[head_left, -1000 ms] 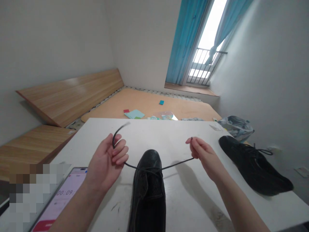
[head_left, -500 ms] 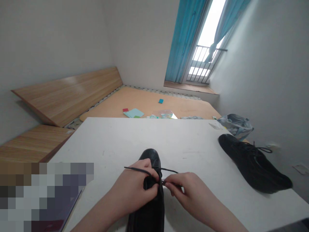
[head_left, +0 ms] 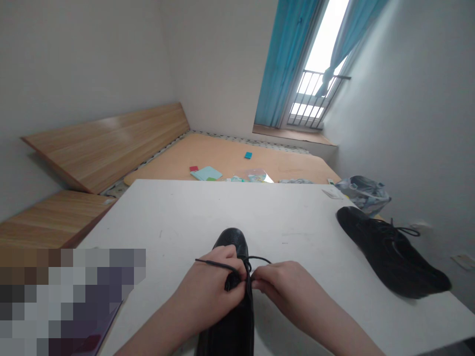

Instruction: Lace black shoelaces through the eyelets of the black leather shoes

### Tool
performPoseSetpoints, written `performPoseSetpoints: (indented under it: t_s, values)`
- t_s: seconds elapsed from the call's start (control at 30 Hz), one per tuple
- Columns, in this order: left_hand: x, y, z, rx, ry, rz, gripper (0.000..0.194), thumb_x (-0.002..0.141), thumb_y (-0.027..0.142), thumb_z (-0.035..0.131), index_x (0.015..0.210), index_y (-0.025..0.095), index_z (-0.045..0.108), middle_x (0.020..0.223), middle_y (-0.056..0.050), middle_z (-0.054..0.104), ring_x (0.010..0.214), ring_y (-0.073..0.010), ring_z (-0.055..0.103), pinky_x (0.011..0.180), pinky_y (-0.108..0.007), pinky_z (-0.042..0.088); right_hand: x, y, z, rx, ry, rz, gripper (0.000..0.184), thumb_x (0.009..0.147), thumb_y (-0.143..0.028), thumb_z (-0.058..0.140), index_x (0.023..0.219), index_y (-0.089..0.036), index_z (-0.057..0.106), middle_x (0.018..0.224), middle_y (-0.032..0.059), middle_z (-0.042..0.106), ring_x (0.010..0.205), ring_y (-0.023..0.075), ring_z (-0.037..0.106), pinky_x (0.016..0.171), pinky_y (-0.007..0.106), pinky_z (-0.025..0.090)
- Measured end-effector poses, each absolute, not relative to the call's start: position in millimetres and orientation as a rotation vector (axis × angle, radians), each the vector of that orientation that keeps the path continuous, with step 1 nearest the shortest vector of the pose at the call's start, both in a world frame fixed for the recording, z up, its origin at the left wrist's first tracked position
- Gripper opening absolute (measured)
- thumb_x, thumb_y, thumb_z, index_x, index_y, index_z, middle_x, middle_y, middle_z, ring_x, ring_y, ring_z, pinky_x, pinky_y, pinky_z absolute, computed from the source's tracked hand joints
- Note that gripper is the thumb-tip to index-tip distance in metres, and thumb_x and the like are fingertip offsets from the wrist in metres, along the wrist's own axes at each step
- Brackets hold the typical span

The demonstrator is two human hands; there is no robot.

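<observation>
A black lace-up shoe (head_left: 233, 326) points away from me on the white table, partly covered by my left hand (head_left: 217, 279). That hand is closed, its thumb and fingers pinching the edge of the shoe's opening by the eyelets. One end of the black shoelace (head_left: 218, 264) runs across its back. My right hand (head_left: 278, 279) is closed too, at the right side of the eyelets, with its fingertips pinched on the lace close to the shoe. The exact hold is partly hidden by the fingers. Some lace loops out above the right fingers.
Another black shoe (head_left: 393, 252), its lace tied, stands on the white table (head_left: 178, 212) at the right. Behind it is a plastic bag (head_left: 365, 193). Beyond the table, a bed (head_left: 208, 148) carries a light blue item (head_left: 207, 173) and other small things. A blurred patch covers the lower left.
My right fingers have moved in closer against the shoe's side, and the lace above them now curves more. The left hand keeps its grip, almost unmoved.
</observation>
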State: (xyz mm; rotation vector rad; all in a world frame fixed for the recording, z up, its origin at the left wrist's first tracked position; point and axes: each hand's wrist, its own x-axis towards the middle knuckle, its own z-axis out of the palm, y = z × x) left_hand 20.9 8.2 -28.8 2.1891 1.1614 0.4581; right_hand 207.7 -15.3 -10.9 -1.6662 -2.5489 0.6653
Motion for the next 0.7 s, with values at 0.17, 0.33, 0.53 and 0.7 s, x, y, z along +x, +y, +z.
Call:
performPoseSetpoints:
  t_s: [0.17, 0.33, 0.53, 0.7]
  values:
    - [19.1, 6.0, -26.5, 2.137, 1.132, 0.584, 0.011, 0.080, 0.018, 0.054, 0.070, 0.022, 0.057, 0.080, 0.000, 0.059, 0.082, -0.0195, 0.056, 0.070, -0.029, 0.038, 215.9, -17.1, -9.3, -1.573, -2.325, 0.752, 0.017, 0.091, -0.028, 0.064, 0.105, -0.021, 0.069, 0.096, 0.0073, 0.074, 0.088, 0.0249, 0.068, 0.074, 0.032, 0.047]
    - [13.9, 5.6, -18.1, 1.931, 1.076, 0.810, 0.021, 0.085, 0.025, 0.050, 0.065, 0.021, 0.047, 0.066, 0.003, 0.049, 0.065, -0.0153, 0.048, 0.059, -0.027, 0.035, 206.4, -22.8, -8.7, -1.254, -2.190, 0.852, 0.012, 0.095, -0.026, 0.057, 0.101, -0.024, 0.068, 0.105, 0.0063, 0.065, 0.101, 0.0223, 0.057, 0.086, 0.034, 0.045]
    - [7.0, 4.4, -10.0, 1.633, 0.867, 0.798, 0.031, 0.094, 0.040, 0.042, 0.072, 0.021, 0.052, 0.067, 0.002, 0.054, 0.063, -0.0139, 0.049, 0.059, -0.025, 0.036, 192.0, -27.4, -8.9, -0.984, -1.601, 1.341, 0.033, 0.099, -0.040, 0.046, 0.077, -0.019, 0.058, 0.072, 0.0016, 0.057, 0.071, 0.0163, 0.053, 0.070, 0.030, 0.043]
    - [-25.3, 15.5, 3.5, 1.448, 0.993, 0.955, 0.039, 0.094, 0.050, 0.040, 0.070, 0.022, 0.051, 0.054, 0.007, 0.031, 0.048, -0.0113, 0.027, 0.045, -0.022, 0.023, 197.6, -27.7, -1.5, -0.891, -1.247, 1.389, 0.033, 0.097, -0.044, 0.049, 0.075, -0.020, 0.055, 0.060, -0.0047, 0.040, 0.055, 0.0121, 0.036, 0.053, 0.025, 0.034]
